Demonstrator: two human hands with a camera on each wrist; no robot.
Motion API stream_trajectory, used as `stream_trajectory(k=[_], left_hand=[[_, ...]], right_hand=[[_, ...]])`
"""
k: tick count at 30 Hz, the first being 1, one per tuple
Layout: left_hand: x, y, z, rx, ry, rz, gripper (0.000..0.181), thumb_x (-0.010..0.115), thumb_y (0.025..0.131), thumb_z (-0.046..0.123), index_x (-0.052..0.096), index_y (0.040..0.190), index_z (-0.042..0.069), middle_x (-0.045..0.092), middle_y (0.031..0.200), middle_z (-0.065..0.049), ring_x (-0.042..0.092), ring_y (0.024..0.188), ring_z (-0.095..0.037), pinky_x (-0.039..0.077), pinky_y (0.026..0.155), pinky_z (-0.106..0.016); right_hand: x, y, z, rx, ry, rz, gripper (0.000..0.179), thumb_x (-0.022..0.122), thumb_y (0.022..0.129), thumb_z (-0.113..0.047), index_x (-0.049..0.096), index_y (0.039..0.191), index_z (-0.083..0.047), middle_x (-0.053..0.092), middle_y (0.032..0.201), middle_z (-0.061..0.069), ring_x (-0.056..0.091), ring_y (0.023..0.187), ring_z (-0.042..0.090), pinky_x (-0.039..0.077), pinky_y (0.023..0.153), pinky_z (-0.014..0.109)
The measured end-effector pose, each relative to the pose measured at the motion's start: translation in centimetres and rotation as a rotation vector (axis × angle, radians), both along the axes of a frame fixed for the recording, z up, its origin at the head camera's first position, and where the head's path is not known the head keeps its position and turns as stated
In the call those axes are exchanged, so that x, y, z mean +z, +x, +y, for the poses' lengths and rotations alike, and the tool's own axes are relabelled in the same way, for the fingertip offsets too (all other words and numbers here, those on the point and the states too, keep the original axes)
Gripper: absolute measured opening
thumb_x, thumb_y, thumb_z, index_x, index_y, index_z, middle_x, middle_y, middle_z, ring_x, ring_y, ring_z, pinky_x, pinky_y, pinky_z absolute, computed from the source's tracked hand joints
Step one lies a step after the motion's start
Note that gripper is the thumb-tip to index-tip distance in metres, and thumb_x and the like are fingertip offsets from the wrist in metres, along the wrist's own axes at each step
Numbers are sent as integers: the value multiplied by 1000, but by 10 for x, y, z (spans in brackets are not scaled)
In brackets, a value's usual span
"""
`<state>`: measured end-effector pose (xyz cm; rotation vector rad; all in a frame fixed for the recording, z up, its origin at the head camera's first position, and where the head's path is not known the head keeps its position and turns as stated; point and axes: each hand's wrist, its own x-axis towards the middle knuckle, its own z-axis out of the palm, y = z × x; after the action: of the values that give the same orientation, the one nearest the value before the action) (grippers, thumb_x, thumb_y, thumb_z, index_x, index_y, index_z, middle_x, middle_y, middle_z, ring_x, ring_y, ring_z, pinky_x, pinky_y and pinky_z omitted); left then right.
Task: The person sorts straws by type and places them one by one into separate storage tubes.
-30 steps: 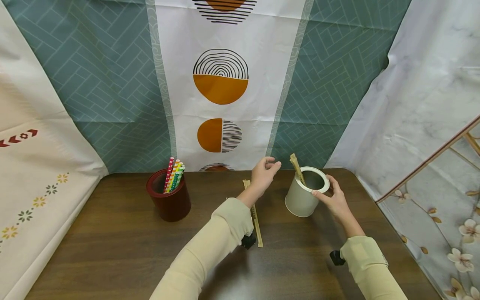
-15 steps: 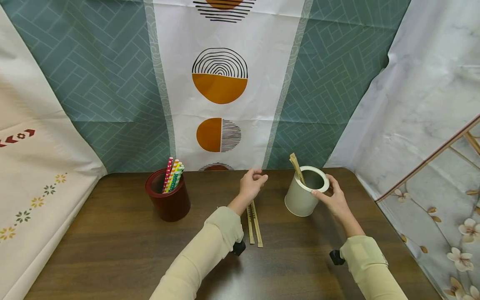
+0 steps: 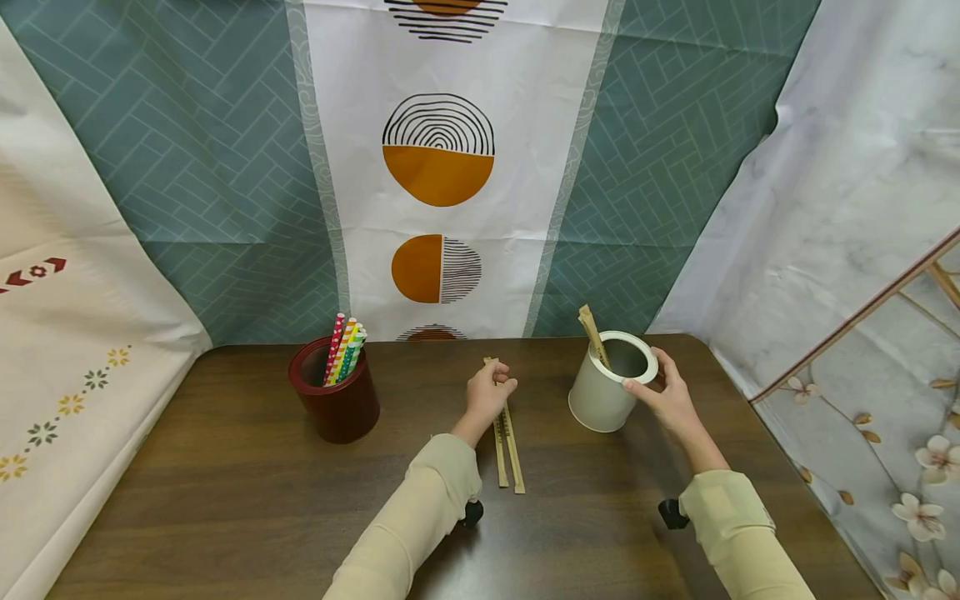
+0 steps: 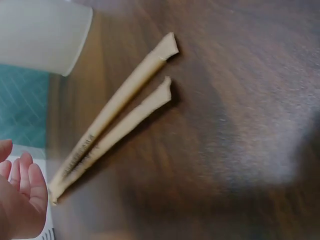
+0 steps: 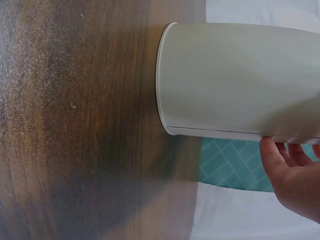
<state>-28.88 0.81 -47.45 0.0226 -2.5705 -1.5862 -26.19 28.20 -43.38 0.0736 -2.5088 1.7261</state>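
Observation:
Two paper-wrapped straws point(image 3: 513, 458) lie side by side on the table, their far ends close together. Over those far ends hovers my left hand point(image 3: 486, 396), fingers loosely bent and holding nothing; the left wrist view shows the hand point(image 4: 22, 200) near the wrapped straws point(image 4: 117, 107). My right hand point(image 3: 670, 402) grips the rim of a pale grey can point(image 3: 598, 398), thumb at the front edge. The can stands upright on the table. Out of its mouth leans a paper-wrapped item point(image 3: 591, 332), likely more straws; its lower part is hidden inside.
A dark red canister point(image 3: 343, 412) stands at the left, holding several patterned paper straws point(image 3: 347, 354). The brown wooden table point(image 3: 225, 500) ends at a hanging cloth point(image 3: 240, 167) behind, with more cloth along both sides.
My left hand has moved left and nearer, away from the can, down to the wrapped straws. Both straws now show beside it. The right hand and can have stayed in place.

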Motion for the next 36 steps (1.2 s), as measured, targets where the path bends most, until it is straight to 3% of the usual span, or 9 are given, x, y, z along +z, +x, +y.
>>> stream_trajectory(k=[6,19,25,30,36], left_hand=[[-11,2,-3,15,-42,16,21,63,79,9,62,98,2,65,88,-9,58,81,-25,42,69,-33],[-22,8,-10,-51,-219,-5,27,63,80,11,64,106,8,65,104,-6,60,96,-25,46,80,-38],[-25,10,-12,-58,-261,-85,30,62,81,16,62,111,13,64,108,-3,60,94,-23,48,75,-37],[-27,9,-14,-31,-248,-112,28,64,80,19,62,108,13,66,99,0,61,89,-20,47,72,-35],[-30,7,-17,-4,-240,-161,36,66,78,23,57,111,11,66,86,0,61,74,-16,45,59,-31]], right_hand=[[-1,0,-1,-7,-2,18,72,60,82,-11,16,138,-3,31,130,20,37,112,28,39,71,6],[-1,0,0,-11,7,28,73,61,82,-11,16,138,-1,31,130,21,37,110,26,39,71,6],[-1,-1,-1,-15,-6,24,73,62,81,-11,17,138,-1,30,130,21,37,110,26,39,70,6],[-1,-2,0,-15,3,19,74,62,81,-12,16,138,-1,30,131,21,36,112,27,38,70,6],[-2,-1,0,-20,-11,20,75,62,81,-11,16,139,-1,29,131,21,35,112,26,38,71,6]])
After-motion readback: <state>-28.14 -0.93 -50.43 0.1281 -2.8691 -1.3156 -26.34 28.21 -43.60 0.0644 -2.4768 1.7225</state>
